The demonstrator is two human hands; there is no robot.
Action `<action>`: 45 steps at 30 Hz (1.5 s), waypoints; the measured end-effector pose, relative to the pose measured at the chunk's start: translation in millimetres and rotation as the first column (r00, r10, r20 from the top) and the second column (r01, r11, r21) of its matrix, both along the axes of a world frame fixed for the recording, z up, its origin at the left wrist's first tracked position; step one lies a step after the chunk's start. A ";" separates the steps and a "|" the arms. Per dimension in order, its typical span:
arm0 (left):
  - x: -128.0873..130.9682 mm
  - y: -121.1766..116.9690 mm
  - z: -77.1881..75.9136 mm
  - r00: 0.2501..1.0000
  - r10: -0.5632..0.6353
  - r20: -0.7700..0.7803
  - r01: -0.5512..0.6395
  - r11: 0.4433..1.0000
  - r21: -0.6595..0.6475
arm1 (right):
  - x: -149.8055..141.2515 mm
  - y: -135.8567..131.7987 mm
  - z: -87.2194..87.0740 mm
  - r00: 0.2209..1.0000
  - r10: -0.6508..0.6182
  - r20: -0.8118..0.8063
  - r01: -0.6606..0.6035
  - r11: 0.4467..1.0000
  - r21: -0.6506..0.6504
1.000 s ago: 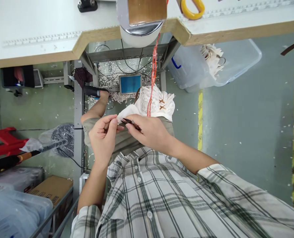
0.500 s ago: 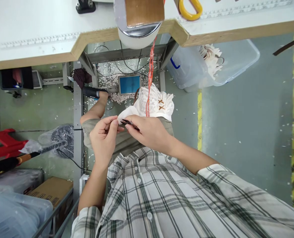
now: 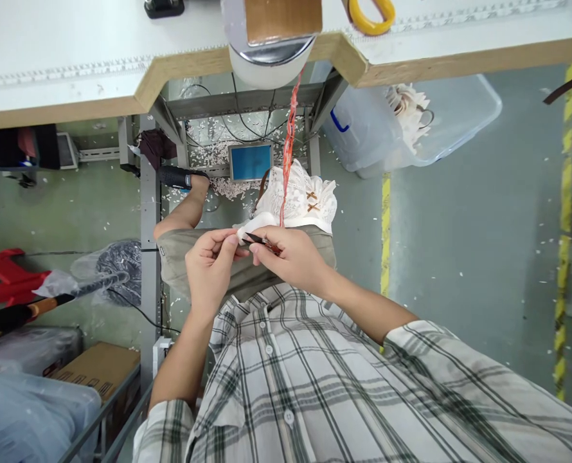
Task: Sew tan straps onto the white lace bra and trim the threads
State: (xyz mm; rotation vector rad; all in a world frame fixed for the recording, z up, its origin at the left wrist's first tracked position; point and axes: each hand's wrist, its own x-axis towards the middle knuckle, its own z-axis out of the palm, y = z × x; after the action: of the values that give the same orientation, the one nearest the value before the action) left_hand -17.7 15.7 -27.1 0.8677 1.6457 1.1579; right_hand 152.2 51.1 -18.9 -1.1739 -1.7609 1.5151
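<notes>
We look down on a seated person's lap. The white lace garment, bearing two brown bows, lies over the trousers, below the notched edge of the workbench. The left hand pinches the garment's white edge between thumb and fingertips. The right hand has its fingers wrapped around dark-bladed snips, their points just beside the pinched edge; we cannot tell whether they touch it. A red-orange cord passes before the garment, near the right hand. We also note a clear plastic bin containing white pieces.
</notes>
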 end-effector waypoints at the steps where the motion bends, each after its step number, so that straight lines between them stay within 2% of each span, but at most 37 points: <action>1: -0.8 0.6 -2.1 1.000 0.013 -0.002 -0.013 1.000 -0.010 | 3.4 -2.3 1.4 0.995 -0.064 -0.081 0.061 0.997 -0.037; 3: -2.7 1.4 -6.5 0.999 0.044 0.007 -0.043 0.999 -0.024 | 10.3 -3.9 5.7 0.957 -0.217 -0.192 0.208 0.976 -0.068; 5: -3.7 1.1 -9.3 0.998 0.047 0.036 -0.046 0.999 -0.027 | 14.3 -0.4 9.4 0.948 -0.279 -0.153 0.287 0.957 0.030; 6: -3.5 0.5 -9.5 0.998 0.036 0.050 -0.035 0.999 -0.028 | 14.2 2.8 9.8 0.963 -0.256 -0.080 0.264 0.956 0.125; 8: -1.4 -1.5 -7.2 0.999 0.018 0.043 -0.017 1.000 -0.023 | 9.9 9.7 7.0 0.983 -0.151 0.105 0.113 0.946 0.303; 11: 3.6 -5.0 -0.3 0.997 0.002 -0.077 0.001 1.000 0.029 | -1.6 16.1 -2.8 0.964 -0.040 0.262 -0.081 0.897 0.434; 15: 7.6 -8.4 3.9 0.936 -0.036 -0.350 0.085 0.988 0.127 | -10.9 16.4 -9.8 0.934 -0.046 0.355 -0.140 0.865 0.482; 19: 10.4 -8.3 0.3 0.804 -0.053 -0.592 0.163 0.977 0.135 | -15.1 17.0 -8.4 0.862 -0.062 0.503 -0.226 0.841 0.491; 22: 12.7 -6.2 -3.5 0.740 -0.092 -0.666 0.208 0.973 0.096 | -20.2 20.9 -8.7 0.802 -0.046 0.596 -0.281 0.851 0.443; 24: 10.7 -4.1 -7.4 0.749 -0.126 -0.651 0.233 0.969 0.080 | -21.0 25.9 -10.3 0.798 -0.013 0.602 -0.282 0.875 0.393; 27: -0.2 -0.3 -16.1 0.849 -0.141 -0.510 0.191 0.980 0.048 | -12.4 34.5 -14.4 0.905 0.079 0.418 -0.201 0.945 0.256; 29: -9.2 2.2 -21.2 0.938 -0.098 -0.331 0.107 0.994 0.009 | -2.0 38.1 -18.0 0.983 0.074 0.168 -0.083 0.995 0.047; 30: -12.5 3.4 -22.6 0.967 -0.076 -0.241 0.074 0.997 -0.014 | 3.0 38.4 -19.9 0.999 0.032 0.032 -0.029 0.996 -0.089; 32: -14.7 5.5 -22.1 0.991 -0.069 -0.113 0.065 0.997 -0.045 | 9.4 35.9 -23.2 0.973 -0.102 -0.208 0.033 0.951 -0.309; 33: -13.5 6.5 -20.6 0.993 -0.086 -0.080 0.082 0.995 -0.048 | 10.4 33.4 -24.3 0.940 -0.157 -0.302 0.040 0.932 -0.361; 34: -11.3 7.5 -18.5 0.992 -0.104 -0.066 0.101 0.994 -0.044 | 10.2 30.7 -24.9 0.908 -0.185 -0.376 0.036 0.929 -0.368; 36: -6.1 9.3 -14.4 0.989 -0.136 -0.057 0.135 0.990 -0.032 | 8.6 27.3 -24.8 0.887 -0.122 -0.445 -0.013 0.957 -0.288; 38: -3.4 10.5 -11.8 0.985 -0.169 -0.035 0.167 0.985 -0.038 | 11.4 31.0 -24.8 0.939 0.085 -0.333 -0.135 0.982 -0.130; 40: -5.6 10.5 -11.1 0.982 -0.189 -0.010 0.188 0.981 -0.057 | 23.7 44.2 -27.5 0.972 0.234 0.032 -0.236 0.970 0.064; 41: -8.3 10.1 -11.2 0.982 -0.189 0.001 0.188 0.980 -0.067 | 33.8 53.5 -30.1 0.942 0.210 0.262 -0.255 0.955 0.152; 43: -15.0 8.7 -11.5 0.986 -0.165 0.027 0.166 0.982 -0.085 | 58.1 72.6 -35.7 0.796 -0.008 0.605 -0.212 0.933 0.292; 45: -20.3 7.0 -11.3 0.990 -0.124 0.072 0.131 0.987 -0.098 | 79.8 84.2 -37.9 0.687 -0.237 0.687 -0.078 0.916 0.393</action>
State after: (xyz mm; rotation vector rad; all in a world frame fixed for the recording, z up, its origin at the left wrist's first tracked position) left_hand -38.0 22.6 -38.4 0.8474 1.5586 0.9950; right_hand 232.0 135.4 -56.9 -1.7386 -2.3206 0.5630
